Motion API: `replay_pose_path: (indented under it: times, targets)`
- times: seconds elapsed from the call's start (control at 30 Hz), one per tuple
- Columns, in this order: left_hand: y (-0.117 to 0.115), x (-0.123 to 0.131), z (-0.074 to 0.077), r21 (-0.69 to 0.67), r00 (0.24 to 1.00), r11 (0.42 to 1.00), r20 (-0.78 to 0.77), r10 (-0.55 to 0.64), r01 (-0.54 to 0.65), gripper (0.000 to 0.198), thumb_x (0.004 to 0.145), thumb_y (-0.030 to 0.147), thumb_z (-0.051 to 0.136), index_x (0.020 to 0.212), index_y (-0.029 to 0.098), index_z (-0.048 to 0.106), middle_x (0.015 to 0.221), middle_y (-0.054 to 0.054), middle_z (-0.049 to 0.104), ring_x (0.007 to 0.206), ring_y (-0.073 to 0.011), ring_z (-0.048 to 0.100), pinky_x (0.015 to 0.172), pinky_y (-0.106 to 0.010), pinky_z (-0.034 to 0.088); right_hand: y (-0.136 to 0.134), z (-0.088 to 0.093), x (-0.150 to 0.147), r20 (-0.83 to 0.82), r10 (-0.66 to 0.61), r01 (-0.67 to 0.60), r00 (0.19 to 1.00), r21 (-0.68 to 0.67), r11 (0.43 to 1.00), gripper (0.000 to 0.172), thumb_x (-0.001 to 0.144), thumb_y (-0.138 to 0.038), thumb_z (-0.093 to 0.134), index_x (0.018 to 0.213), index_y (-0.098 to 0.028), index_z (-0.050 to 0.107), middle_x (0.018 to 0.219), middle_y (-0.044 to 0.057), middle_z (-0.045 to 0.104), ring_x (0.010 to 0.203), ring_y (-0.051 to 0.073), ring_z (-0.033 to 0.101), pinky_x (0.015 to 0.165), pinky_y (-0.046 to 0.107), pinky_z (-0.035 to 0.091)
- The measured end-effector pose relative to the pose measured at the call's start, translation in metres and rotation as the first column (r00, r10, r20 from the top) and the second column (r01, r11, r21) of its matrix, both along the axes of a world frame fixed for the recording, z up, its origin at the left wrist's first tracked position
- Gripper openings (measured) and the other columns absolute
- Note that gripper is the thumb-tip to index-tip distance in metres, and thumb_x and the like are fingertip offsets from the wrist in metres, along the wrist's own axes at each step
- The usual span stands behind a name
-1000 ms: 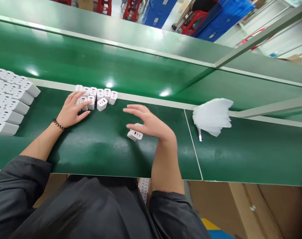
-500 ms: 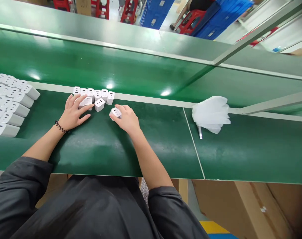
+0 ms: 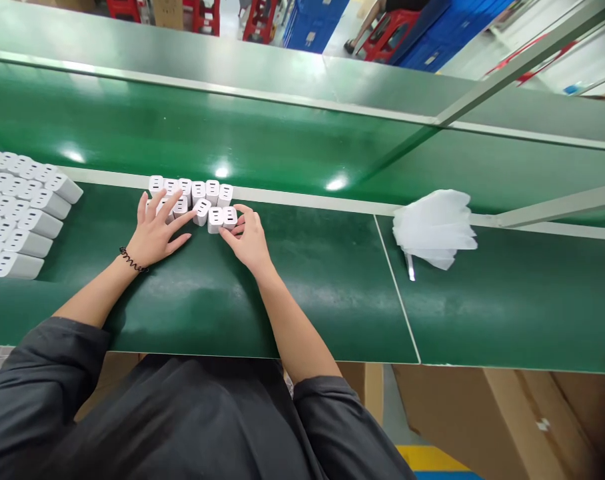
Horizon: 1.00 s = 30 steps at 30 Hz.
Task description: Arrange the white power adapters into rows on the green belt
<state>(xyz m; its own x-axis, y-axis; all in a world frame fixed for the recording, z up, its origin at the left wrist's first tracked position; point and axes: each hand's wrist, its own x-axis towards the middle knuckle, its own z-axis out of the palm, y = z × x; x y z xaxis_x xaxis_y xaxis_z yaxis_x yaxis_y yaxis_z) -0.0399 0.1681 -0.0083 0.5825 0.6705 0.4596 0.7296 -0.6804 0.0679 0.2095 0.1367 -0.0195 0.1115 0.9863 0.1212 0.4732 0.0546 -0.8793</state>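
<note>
Several white chargers, each with two dark slots on top, stand upright in a small group by the pale strip; one in the back row (image 3: 225, 194) is at its right end. My left hand (image 3: 155, 233) rests over the left part of the front row, fingers spread, hiding some of those chargers. With thumb and fingers, my right hand (image 3: 250, 240) grips a white charger (image 3: 229, 217) at the front right. Pressed against its left side stands another white charger (image 3: 215, 219). A slightly turned charger (image 3: 201, 211) is between this pair and my left fingertips.
A large block of white chargers (image 3: 25, 223) stands at the far left of the green work surface (image 3: 322, 287). Thin white sheets or bags (image 3: 435, 230) lie fanned out at the right. Slanted metal bars (image 3: 557, 207) cross the right side.
My right hand has moved slightly left and up to the group, and two chargers now show side by side at its fingers. My left hand stays spread over the front row.
</note>
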Motion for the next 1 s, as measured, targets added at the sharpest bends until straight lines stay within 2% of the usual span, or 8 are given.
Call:
replay_pose_path:
  times: [0.17, 0.37, 0.6, 0.7, 0.77, 0.83, 0.93, 1.0]
  targets:
    - [0.002, -0.004, 0.001, 0.031, 1.0, 0.999, 0.014, -0.012, 0.011, 0.04, 0.093, 0.047, 0.061, 0.131, 0.035, 0.063, 0.157, -0.006, 0.045, 0.149, -0.0343, 0.034, 0.123, -0.063, 0.016, 0.001, -0.004, -0.016, -0.052, 0.016, -0.015, 0.999, 0.027, 1.0, 0.051, 0.081, -0.027, 0.069, 0.128, -0.025, 0.049, 0.101, 0.001, 0.048, 0.068, 0.01, 0.057, 0.069, 0.031, 0.059]
    - [-0.003, 0.001, 0.004, 0.028, 0.99, 0.991, -0.065, -0.126, 0.128, 0.054, 0.094, 0.047, 0.06, 0.146, 0.039, 0.049, 0.159, -0.003, 0.042, 0.15, -0.0329, 0.033, 0.126, -0.06, 0.007, 0.0, 0.0, -0.006, 0.019, 0.065, -0.066, 0.998, 0.09, 0.994, 0.042, 0.078, -0.03, 0.07, 0.115, -0.023, 0.051, 0.124, 0.007, 0.051, 0.076, 0.012, 0.06, 0.074, 0.034, 0.058]
    - [-0.008, 0.008, 0.001, -0.069, 0.977, 0.986, -0.142, -0.159, 0.15, 0.063, 0.098, 0.042, 0.054, 0.157, 0.035, 0.033, 0.159, -0.003, 0.041, 0.151, -0.0303, 0.033, 0.127, -0.058, 0.0, -0.004, 0.006, 0.008, 0.161, -0.022, 0.021, 0.987, 0.013, 1.0, 0.062, 0.077, -0.053, 0.074, 0.126, -0.025, 0.048, 0.115, 0.007, 0.056, 0.086, 0.021, 0.062, 0.082, 0.046, 0.057]
    - [-0.007, 0.007, 0.002, -0.058, 0.98, 0.988, -0.132, -0.151, 0.145, 0.06, 0.099, 0.042, 0.053, 0.155, 0.035, 0.035, 0.159, -0.004, 0.041, 0.15, -0.0302, 0.034, 0.127, -0.057, 0.003, -0.008, 0.013, 0.02, 0.189, 0.121, -0.12, 0.974, -0.015, 0.993, 0.062, 0.077, -0.052, 0.076, 0.128, -0.024, 0.055, 0.122, 0.009, 0.047, 0.086, 0.019, 0.061, 0.085, 0.044, 0.058]
    - [-0.006, 0.006, 0.003, -0.034, 0.988, 0.994, -0.107, -0.109, 0.106, 0.056, 0.098, 0.044, 0.054, 0.152, 0.036, 0.041, 0.16, -0.005, 0.041, 0.15, -0.0313, 0.034, 0.126, -0.059, 0.005, -0.008, 0.016, 0.027, 0.168, 0.235, -0.239, 0.957, 0.005, 0.971, 0.051, 0.079, -0.039, 0.074, 0.125, -0.025, 0.058, 0.127, 0.009, 0.045, 0.084, 0.015, 0.06, 0.083, 0.039, 0.058]
    - [-0.005, 0.004, 0.003, 0.002, 0.999, 1.0, -0.035, -0.007, 0.007, 0.054, 0.096, 0.046, 0.056, 0.149, 0.035, 0.047, 0.16, -0.007, 0.04, 0.15, -0.0336, 0.032, 0.125, -0.061, 0.007, -0.007, 0.016, 0.029, 0.168, 0.233, -0.241, 0.958, 0.029, 0.97, 0.037, 0.081, -0.029, 0.068, 0.116, -0.023, 0.061, 0.123, 0.008, 0.049, 0.079, 0.013, 0.058, 0.079, 0.036, 0.057]
    - [-0.004, 0.002, 0.001, 0.006, 0.975, 0.982, 0.119, 0.187, -0.188, 0.058, 0.093, 0.049, 0.059, 0.147, 0.03, 0.049, 0.161, -0.013, 0.036, 0.151, -0.0379, 0.028, 0.123, -0.064, 0.008, -0.003, 0.014, 0.018, 0.205, 0.054, -0.057, 0.977, 0.007, 0.998, 0.027, 0.083, -0.032, 0.066, 0.107, -0.02, 0.059, 0.1, 0.004, 0.057, 0.075, 0.016, 0.059, 0.077, 0.036, 0.055]
    - [-0.001, 0.002, -0.003, -0.043, 0.951, 0.968, 0.183, 0.25, -0.247, 0.063, 0.092, 0.052, 0.059, 0.148, 0.026, 0.047, 0.162, -0.015, 0.032, 0.151, -0.0398, 0.025, 0.122, -0.065, 0.012, -0.001, 0.012, 0.006, 0.236, -0.046, 0.051, 0.971, -0.015, 0.999, 0.038, 0.083, -0.042, 0.069, 0.111, -0.02, 0.055, 0.094, 0.003, 0.06, 0.081, 0.02, 0.062, 0.077, 0.038, 0.054]
